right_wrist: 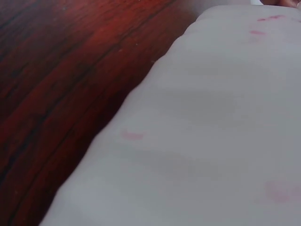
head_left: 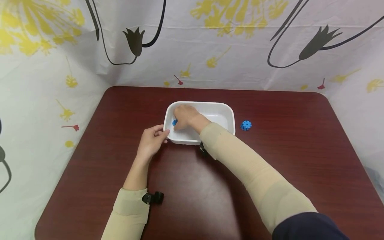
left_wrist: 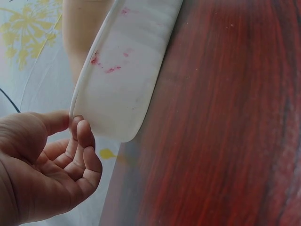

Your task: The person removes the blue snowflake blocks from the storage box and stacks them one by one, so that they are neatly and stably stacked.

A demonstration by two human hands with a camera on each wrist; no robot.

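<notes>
A white plastic tray (head_left: 200,141) stands on the table. My left hand (head_left: 152,141) pinches its rim at the near left corner, with the thumb and fingertips on the edge in the left wrist view. Reaching over the near side, my right hand (head_left: 186,117) is inside the tray at its left end. Its fingers are curled down, and a small blue piece (head_left: 175,122) shows between thumb and forefinger; most of that piece is hidden. A blue notched disc (head_left: 246,125) lies on the table just right of the tray. The right wrist view shows only the tray's outer wall (right_wrist: 197,122) and tabletop.
The dark red wooden table (head_left: 300,160) has rounded far corners. A white cloth (head_left: 240,63) with yellow and grey flower prints hangs behind it and along the sides. Pink smudges mark the tray's outer wall.
</notes>
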